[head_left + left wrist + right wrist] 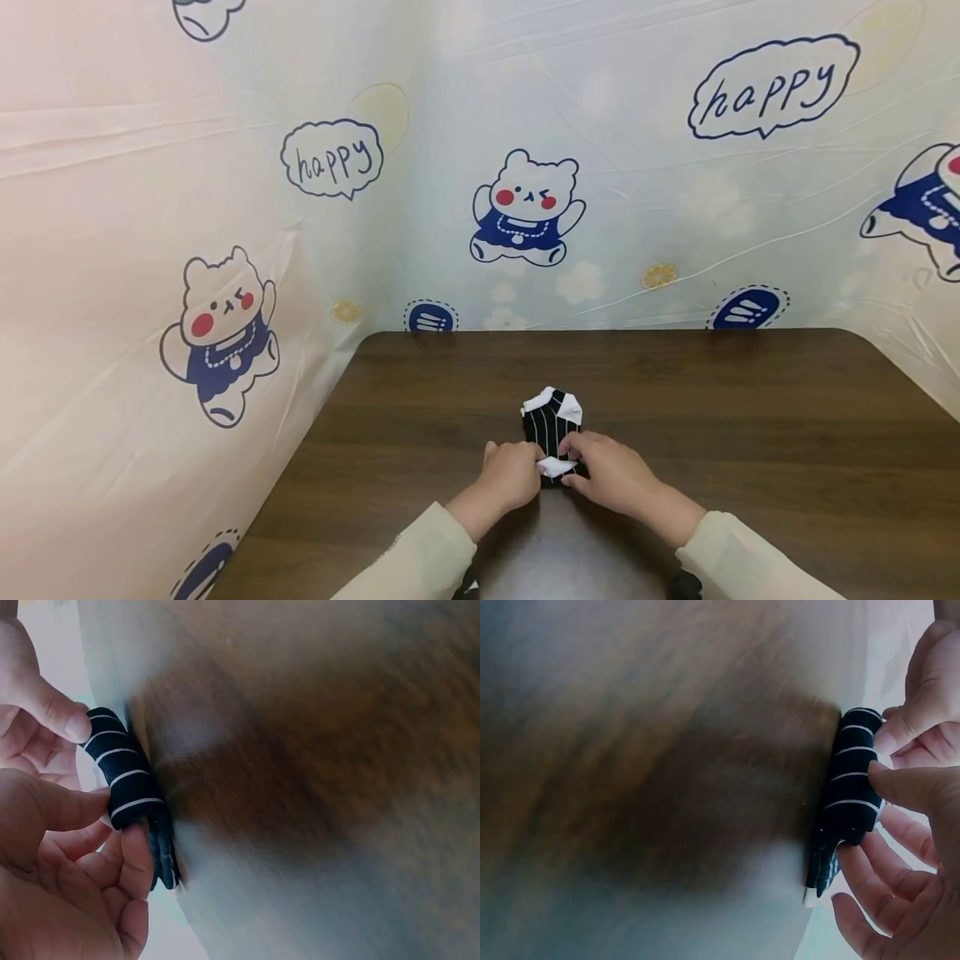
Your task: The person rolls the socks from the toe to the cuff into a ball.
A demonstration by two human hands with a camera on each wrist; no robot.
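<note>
A black sock with thin white stripes and white patches (551, 429) lies on the table, its near end folded over into a thick roll. In the head view my left hand (510, 477) pinches the left side of that near end. On the other side my right hand (611, 473) holds the roll between thumb and fingers. Both wrist views show the striped roll (127, 769) from its near side, with thumbs pressed on it and curled fingers at its ends. Whether one sock or a stacked pair lies there, I cannot tell.
The dark wooden table (750, 433) stretches around the sock on all sides. A pale printed cloth (637, 208) hangs behind and beside it. Dark items (684, 585) show partly by the sleeves at the bottom edge.
</note>
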